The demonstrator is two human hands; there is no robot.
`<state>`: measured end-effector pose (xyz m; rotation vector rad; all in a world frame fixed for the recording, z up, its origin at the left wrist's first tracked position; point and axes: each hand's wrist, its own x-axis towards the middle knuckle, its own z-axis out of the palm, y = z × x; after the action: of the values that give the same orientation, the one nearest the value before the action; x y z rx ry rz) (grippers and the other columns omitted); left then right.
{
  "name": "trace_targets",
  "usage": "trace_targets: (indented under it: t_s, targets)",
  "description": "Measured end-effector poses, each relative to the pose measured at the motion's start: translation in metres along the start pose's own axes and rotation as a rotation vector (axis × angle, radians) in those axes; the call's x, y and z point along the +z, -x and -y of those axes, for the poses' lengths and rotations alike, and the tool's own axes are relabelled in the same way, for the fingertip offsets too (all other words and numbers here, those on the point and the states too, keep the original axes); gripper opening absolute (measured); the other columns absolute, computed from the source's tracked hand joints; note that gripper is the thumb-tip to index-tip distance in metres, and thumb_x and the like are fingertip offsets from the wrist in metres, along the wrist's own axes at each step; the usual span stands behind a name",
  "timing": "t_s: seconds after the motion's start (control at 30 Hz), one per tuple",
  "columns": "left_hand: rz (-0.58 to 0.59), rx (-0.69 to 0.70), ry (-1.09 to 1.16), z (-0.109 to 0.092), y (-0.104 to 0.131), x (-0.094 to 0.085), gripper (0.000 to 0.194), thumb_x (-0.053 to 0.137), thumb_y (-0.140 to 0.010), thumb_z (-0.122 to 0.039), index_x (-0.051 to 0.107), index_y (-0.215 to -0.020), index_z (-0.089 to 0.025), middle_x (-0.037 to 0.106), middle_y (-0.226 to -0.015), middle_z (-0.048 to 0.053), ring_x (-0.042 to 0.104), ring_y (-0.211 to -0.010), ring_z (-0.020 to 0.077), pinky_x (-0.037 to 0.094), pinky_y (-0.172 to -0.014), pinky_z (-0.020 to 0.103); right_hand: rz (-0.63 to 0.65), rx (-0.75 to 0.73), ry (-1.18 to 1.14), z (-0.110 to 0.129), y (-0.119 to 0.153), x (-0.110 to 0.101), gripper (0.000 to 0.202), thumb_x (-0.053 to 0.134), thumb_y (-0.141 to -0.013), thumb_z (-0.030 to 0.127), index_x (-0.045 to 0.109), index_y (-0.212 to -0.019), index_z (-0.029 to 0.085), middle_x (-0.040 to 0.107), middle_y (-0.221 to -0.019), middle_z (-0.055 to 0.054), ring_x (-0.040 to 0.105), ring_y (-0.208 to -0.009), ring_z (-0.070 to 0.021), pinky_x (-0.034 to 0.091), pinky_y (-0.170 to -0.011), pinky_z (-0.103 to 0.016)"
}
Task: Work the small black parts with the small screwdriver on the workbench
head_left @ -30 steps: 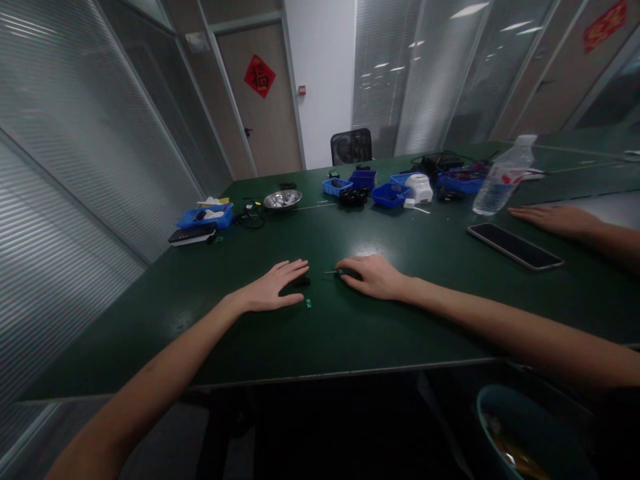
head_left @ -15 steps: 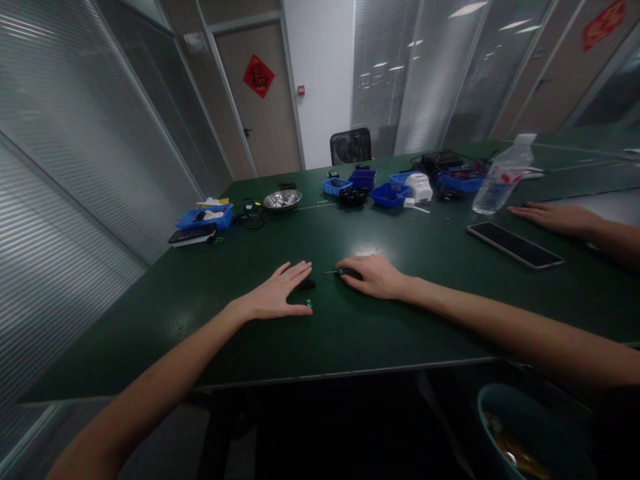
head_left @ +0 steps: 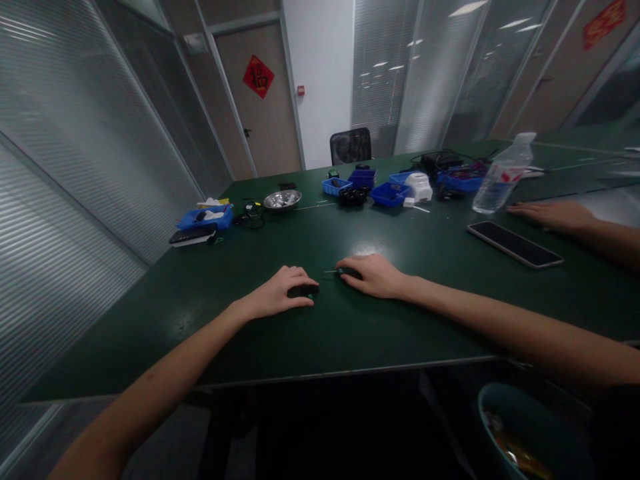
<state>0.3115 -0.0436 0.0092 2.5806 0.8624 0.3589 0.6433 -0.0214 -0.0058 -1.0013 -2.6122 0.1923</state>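
Note:
My left hand [head_left: 275, 293] is curled on the green table, its fingers bent round a small black part [head_left: 305, 291] whose exact kind I cannot make out. A tiny green piece [head_left: 311, 296] shows beside that thumb's tip, partly covered. To the right, my right hand [head_left: 376, 275] rests on the table, closed round a screwdriver [head_left: 349, 272] with a dark handle. Its thin metal shaft points left, towards my left hand. A short gap separates the shaft's tip from the black part.
Along the back are a metal bowl [head_left: 283, 201], blue trays [head_left: 390, 195], cables [head_left: 250, 217] and a blue basket [head_left: 220, 219]. A phone [head_left: 515, 244], a water bottle [head_left: 503, 175] and another person's hand [head_left: 550, 215] are at right. Below the edge stands a bin [head_left: 487, 393].
My left hand's spread fingers have bent in round the black part, and the thumb has moved up, covering more of the green piece. My right hand stays put with the screwdriver.

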Motion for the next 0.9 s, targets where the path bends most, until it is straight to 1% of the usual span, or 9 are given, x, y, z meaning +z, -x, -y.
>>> trace_targets:
  t_s: [0.23,0.33,0.43,0.5,0.57,0.63,0.77,0.83,0.9]
  targets:
    - [-0.006,0.017,-0.010,0.003,0.000,-0.001,0.044,0.069,-0.105,-0.053,0.072,-0.138,-0.025,0.069,-0.131,0.012,0.062,-0.119,0.0279,0.047,-0.103,0.042,0.009,0.001,0.013,-0.002,0.000,0.001,0.037,0.054,-0.110,0.040,0.069,-0.138,0.021,0.079,-0.123,-0.011,0.074,-0.094,-0.0250,0.052,-0.079,-0.036]
    - [-0.017,0.018,-0.024,0.011,0.004,-0.004,0.042,0.069,-0.105,-0.052,0.071,-0.137,-0.024,0.068,-0.131,0.011,0.062,-0.120,0.0278,0.047,-0.105,0.043,0.002,0.006,0.022,-0.004,-0.001,0.004,0.038,0.054,-0.110,0.041,0.068,-0.139,0.022,0.078,-0.126,-0.011,0.075,-0.097,-0.0260,0.052,-0.080,-0.037]
    - [-0.014,-0.017,-0.047,0.032,0.015,-0.013,0.044,0.069,-0.104,-0.054,0.070,-0.137,-0.025,0.068,-0.132,0.011,0.062,-0.122,0.0276,0.048,-0.105,0.043,-0.003,0.010,0.014,-0.005,-0.001,0.004,0.038,0.056,-0.109,0.040,0.069,-0.140,0.023,0.078,-0.125,-0.011,0.075,-0.097,-0.0258,0.052,-0.080,-0.036]
    - [-0.033,-0.076,-0.061,0.056,0.028,-0.025,0.045,0.067,-0.104,-0.057,0.071,-0.135,-0.024,0.067,-0.130,0.011,0.063,-0.120,0.0277,0.050,-0.103,0.042,-0.002,0.011,0.010,-0.004,-0.001,0.003,0.037,0.056,-0.109,0.040,0.069,-0.139,0.023,0.079,-0.124,-0.010,0.074,-0.096,-0.0252,0.052,-0.080,-0.036]
    - [-0.069,-0.176,-0.076,0.087,0.047,-0.041,0.049,0.064,-0.104,-0.061,0.071,-0.135,-0.023,0.067,-0.130,0.012,0.064,-0.117,0.0280,0.052,-0.101,0.041,0.005,0.011,0.011,-0.004,-0.001,0.002,0.038,0.055,-0.110,0.041,0.069,-0.139,0.023,0.079,-0.123,-0.010,0.074,-0.095,-0.0246,0.052,-0.079,-0.035]
    - [-0.132,-0.316,-0.113,0.122,0.075,-0.060,0.056,0.062,-0.101,-0.067,0.072,-0.133,-0.022,0.068,-0.127,0.012,0.066,-0.110,0.0284,0.053,-0.097,0.040,0.011,0.009,0.014,-0.003,-0.001,0.002,0.038,0.054,-0.110,0.042,0.069,-0.140,0.022,0.079,-0.122,-0.010,0.074,-0.093,-0.0242,0.052,-0.078,-0.035]
    - [-0.259,-0.658,-0.259,0.185,0.149,-0.097,0.074,0.061,-0.092,-0.077,0.073,-0.130,-0.015,0.070,-0.126,0.015,0.065,-0.108,0.0309,0.053,-0.095,0.039,0.012,0.008,0.016,-0.003,0.000,0.002,0.037,0.055,-0.110,0.040,0.068,-0.139,0.022,0.078,-0.124,-0.010,0.074,-0.094,-0.0237,0.052,-0.079,-0.034]
    - [-0.274,-0.789,-0.321,0.207,0.188,-0.111,0.074,0.057,-0.097,-0.070,0.070,-0.137,-0.009,0.067,-0.134,0.016,0.064,-0.115,0.0302,0.051,-0.101,0.038,0.011,0.009,0.013,-0.003,0.000,0.002,0.037,0.055,-0.110,0.040,0.068,-0.139,0.022,0.078,-0.124,-0.010,0.074,-0.095,-0.0239,0.052,-0.079,-0.035]
    - [-0.294,-0.927,-0.375,0.221,0.218,-0.120,0.070,0.056,-0.099,-0.061,0.069,-0.138,-0.005,0.065,-0.136,0.018,0.062,-0.120,0.0309,0.049,-0.107,0.039,0.014,0.011,0.011,-0.003,0.000,0.001,0.037,0.055,-0.110,0.041,0.068,-0.139,0.022,0.078,-0.123,-0.010,0.074,-0.094,-0.0242,0.052,-0.079,-0.035]
